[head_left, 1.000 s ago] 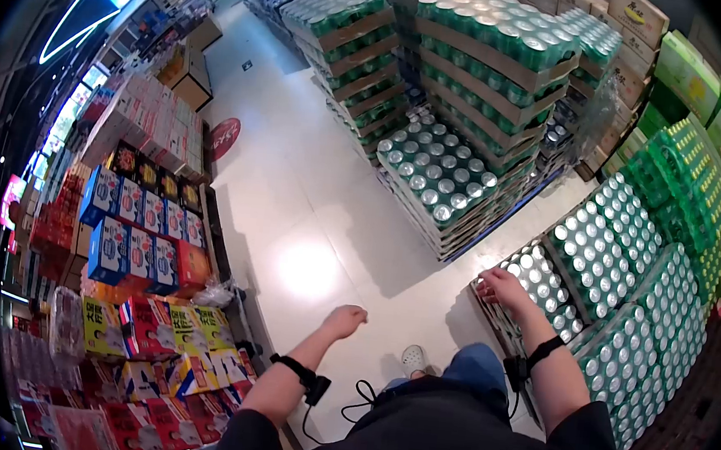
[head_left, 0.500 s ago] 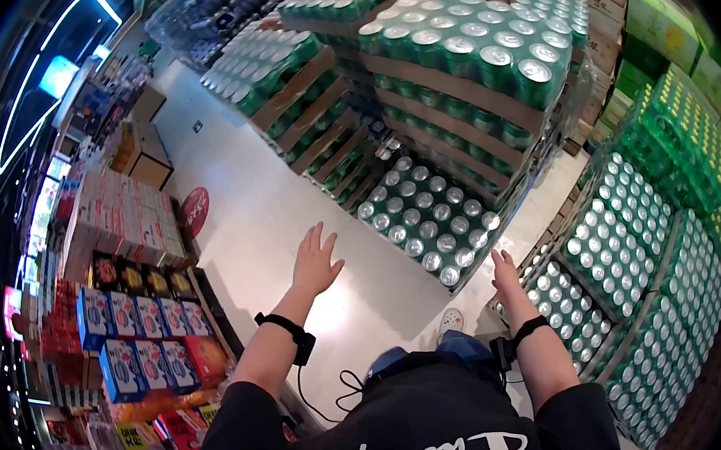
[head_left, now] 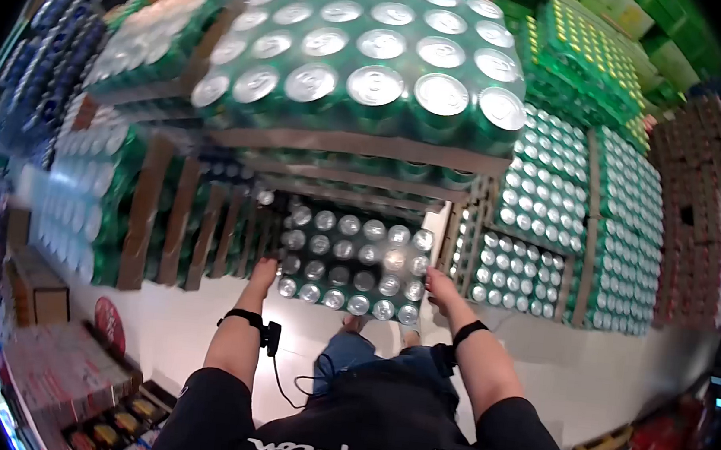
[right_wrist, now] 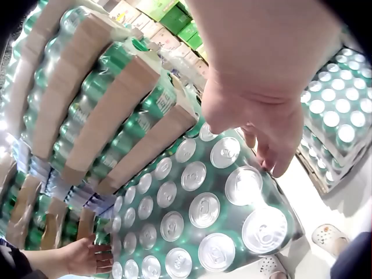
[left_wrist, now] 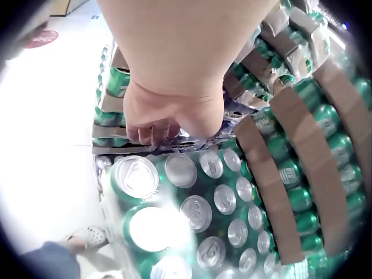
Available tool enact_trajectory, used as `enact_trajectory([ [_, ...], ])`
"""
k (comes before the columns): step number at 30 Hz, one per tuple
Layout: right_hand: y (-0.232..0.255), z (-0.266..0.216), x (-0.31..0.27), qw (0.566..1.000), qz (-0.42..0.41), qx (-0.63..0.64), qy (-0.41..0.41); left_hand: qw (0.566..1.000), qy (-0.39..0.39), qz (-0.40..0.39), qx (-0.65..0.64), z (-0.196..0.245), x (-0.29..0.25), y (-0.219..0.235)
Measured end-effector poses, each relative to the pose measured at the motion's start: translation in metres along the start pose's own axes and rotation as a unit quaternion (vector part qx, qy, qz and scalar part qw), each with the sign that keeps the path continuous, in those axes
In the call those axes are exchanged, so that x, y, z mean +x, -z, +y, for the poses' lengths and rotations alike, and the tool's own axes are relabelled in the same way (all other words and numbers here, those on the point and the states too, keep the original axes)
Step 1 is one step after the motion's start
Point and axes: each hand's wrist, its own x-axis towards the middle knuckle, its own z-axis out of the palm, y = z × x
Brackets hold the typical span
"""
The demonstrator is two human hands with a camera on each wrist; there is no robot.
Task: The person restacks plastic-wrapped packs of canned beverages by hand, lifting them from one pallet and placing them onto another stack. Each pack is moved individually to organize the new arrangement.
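Note:
A plastic-wrapped case of green cans [head_left: 355, 253] lies low before the person, its silver lids facing up. My left hand [head_left: 263, 276] is at its left side; in the right wrist view, the left hand [right_wrist: 87, 257] has extended fingers close against the wrap. At the opposite side is my right hand [head_left: 444, 290]. The right hand [right_wrist: 256, 119] points its fingers down beside the case's upper edge in the right wrist view, thumb mostly hidden. In the left wrist view, the left hand [left_wrist: 174, 110] hangs its fingers just beyond the case [left_wrist: 197, 215]; contact is unclear.
A tall stack of can cases [head_left: 368, 61] rises directly beyond the low case. More can stacks stand at the left [head_left: 86, 190] and right [head_left: 546, 191]. Pale floor [head_left: 589, 377] shows around the person's feet, and boxed goods [head_left: 69, 370] stand at the lower left.
The view has turned right and moved closer to the can stacks. Both hands have come from above the floor to opposite sides of the low case.

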Motion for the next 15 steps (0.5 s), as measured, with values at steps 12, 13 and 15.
enact_trajectory([
  [12, -0.016, 0.033, 0.054, 0.985, 0.156, 0.054, 0.044, 0.995, -0.069, -0.039, -0.066, -0.032, 0.125, -0.041],
  [13, -0.013, 0.028, 0.049, 0.986, 0.155, 0.058, 0.018, 0.996, -0.069, -0.023, -0.048, -0.043, 0.14, -0.044],
  [15, -0.009, 0.03, 0.06, 0.989, 0.145, 0.038, 0.017, 0.997, -0.058, -0.004, 0.045, -0.047, 0.157, -0.044],
])
